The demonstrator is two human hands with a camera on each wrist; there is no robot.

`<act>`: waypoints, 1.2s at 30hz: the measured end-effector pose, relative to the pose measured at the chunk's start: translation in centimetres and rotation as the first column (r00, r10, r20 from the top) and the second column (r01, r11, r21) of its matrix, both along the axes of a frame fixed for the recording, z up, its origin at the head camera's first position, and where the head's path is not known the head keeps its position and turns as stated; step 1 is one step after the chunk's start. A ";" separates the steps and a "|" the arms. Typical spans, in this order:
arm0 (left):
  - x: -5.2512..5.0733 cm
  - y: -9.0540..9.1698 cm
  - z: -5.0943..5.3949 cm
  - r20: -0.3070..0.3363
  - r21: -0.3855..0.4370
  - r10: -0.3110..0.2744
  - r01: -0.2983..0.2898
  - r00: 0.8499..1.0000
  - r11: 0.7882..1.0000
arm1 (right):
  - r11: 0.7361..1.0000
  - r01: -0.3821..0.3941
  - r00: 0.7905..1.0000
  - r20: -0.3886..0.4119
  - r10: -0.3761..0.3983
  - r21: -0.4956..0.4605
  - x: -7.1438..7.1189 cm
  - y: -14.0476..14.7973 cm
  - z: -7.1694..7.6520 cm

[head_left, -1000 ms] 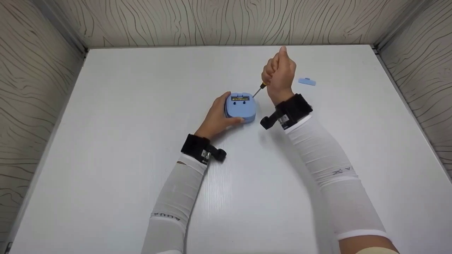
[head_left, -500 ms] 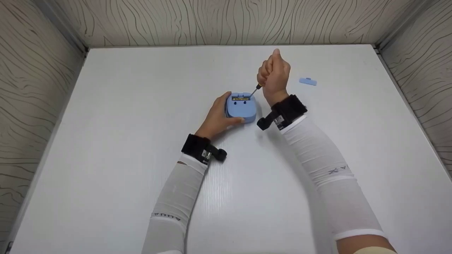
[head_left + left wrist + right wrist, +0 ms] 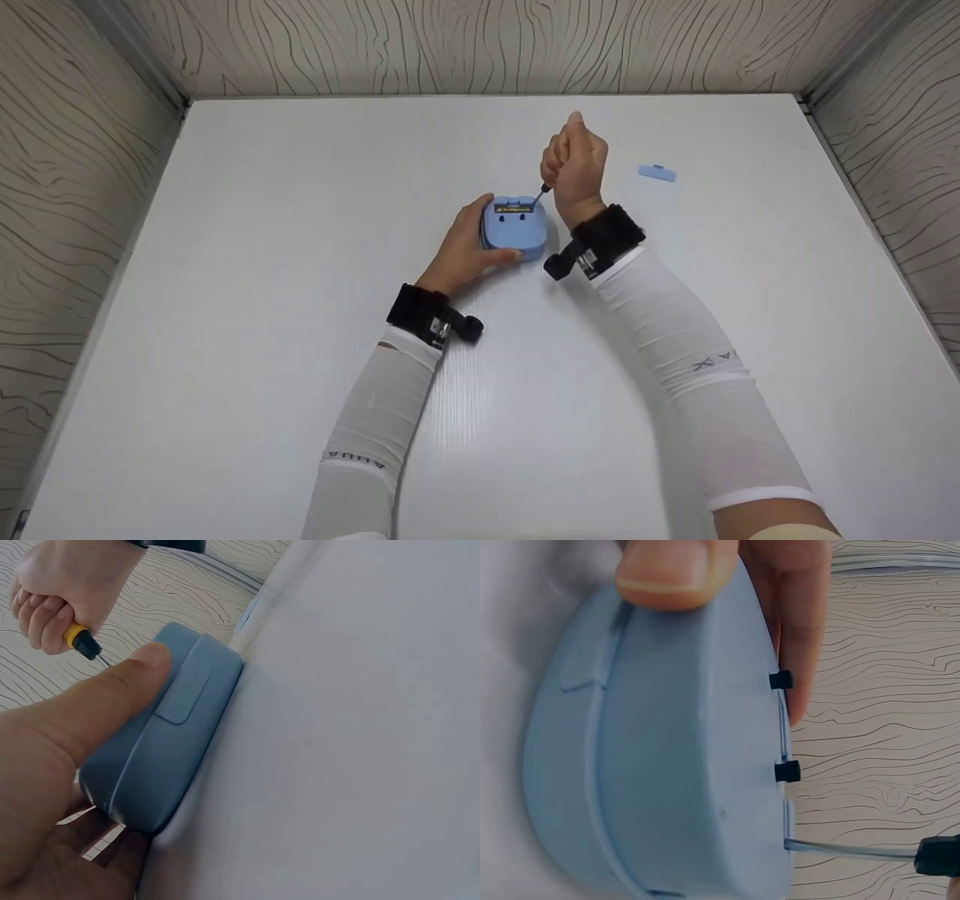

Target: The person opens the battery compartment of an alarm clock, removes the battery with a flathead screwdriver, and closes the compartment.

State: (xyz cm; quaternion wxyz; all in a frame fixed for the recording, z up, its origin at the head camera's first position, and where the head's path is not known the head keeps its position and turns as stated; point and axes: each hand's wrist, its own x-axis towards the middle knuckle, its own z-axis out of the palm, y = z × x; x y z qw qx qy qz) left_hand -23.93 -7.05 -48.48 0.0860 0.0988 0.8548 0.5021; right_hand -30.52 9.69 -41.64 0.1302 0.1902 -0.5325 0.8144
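A light blue rounded case (image 3: 517, 238) lies on the white table with its battery slot facing up. A battery (image 3: 513, 209) shows in the slot, and two small black pegs stand below it. My left hand (image 3: 463, 246) grips the case from the left, thumb along the near side and fingers round the far side. In a fist, my right hand (image 3: 577, 163) holds a screwdriver (image 3: 82, 640) with a yellow and black handle. Its metal shaft (image 3: 851, 850) slants down to the right end of the slot; the right wrist view hides how deep the tip sits.
A small blue battery cover (image 3: 657, 173) lies on the white table (image 3: 262, 300) to the right of my right hand. Wood-grain panels (image 3: 480, 45) border the table at the back and both sides.
My right hand has moved left and slightly nearer, taking the screwdriver tip from the case's right corner to the right end of the battery slot. The left hand keeps its hold.
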 end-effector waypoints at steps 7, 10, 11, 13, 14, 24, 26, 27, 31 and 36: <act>0.0 0.0 0.2 0.001 0.000 0.002 -0.002 1.000 1.000 | 0.997 -0.025 0.999 -0.041 0.028 0.074 0.1 -0.5 -0.1; 0.1 -0.1 0.1 0.003 0.008 0.002 -0.002 1.000 1.000 | 0.992 -0.051 0.997 -0.060 0.058 0.115 0.1 -0.7 -0.2; 0.1 -0.2 0.1 0.001 0.010 0.002 -0.002 1.000 1.000 | 0.990 -0.059 0.996 -0.064 0.067 0.128 0.1 -0.8 -0.3; 0.2 -0.3 0.0 -0.003 0.014 -0.002 0.002 1.000 1.000 | 0.986 -0.072 0.994 -0.076 0.084 0.153 0.1 -0.8 -0.4; 0.2 -0.3 0.0 -0.003 0.015 -0.003 0.003 1.000 1.000 | 0.984 -0.081 0.992 -0.078 0.094 0.161 0.1 -0.8 -0.4; 0.1 -0.2 0.1 0.006 0.011 0.010 -0.010 1.000 1.000 | 0.966 -0.201 0.977 -0.031 0.209 0.164 -0.7 -0.3 0.0; 0.0 -0.3 0.1 0.007 0.018 0.008 -0.008 1.000 1.000 | 0.959 -0.228 0.971 -0.025 0.236 0.170 -0.8 -0.3 0.0; 0.0 -0.3 0.1 0.007 0.020 0.008 -0.008 1.000 1.000 | 0.955 -0.239 0.969 -0.021 0.246 0.175 -0.9 -0.3 0.0; 0.0 -0.3 0.1 0.010 0.020 0.007 -0.008 1.000 1.000 | 0.948 -0.244 0.967 -0.022 0.253 0.207 -0.8 -0.5 -0.1; 0.1 -0.1 0.2 0.016 0.022 0.002 -0.002 1.000 1.000 | 0.967 -0.196 0.980 0.001 0.199 0.163 -0.8 -0.4 -0.2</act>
